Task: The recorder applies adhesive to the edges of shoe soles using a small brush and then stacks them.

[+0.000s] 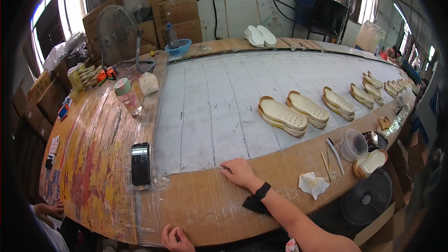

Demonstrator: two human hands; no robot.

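Note:
My right hand (239,172), with a black watch (262,190) on its wrist, rests on the brown front strip of the bench where it meets the grey-white conveyor belt (205,126). Its fingers are loosely curled, and I see nothing in them. At the near edge of the bench is my left hand (177,239), also curled and holding nothing visible. Beneath my right wrist lies a dark flat item (255,205) whose kind I cannot make out. Cream shoe soles with tan rims (282,115) stand in pairs on the belt, right of my hands, trailing off to the far right.
Left stand a phone (141,163), a lidded bottle (128,96) and a fan (116,30). On the right are crumpled tissue (313,185), a white-handled brush (335,156), a clear tub (354,145) and a single sole (371,163). Another person's hand (53,209) shows lower left.

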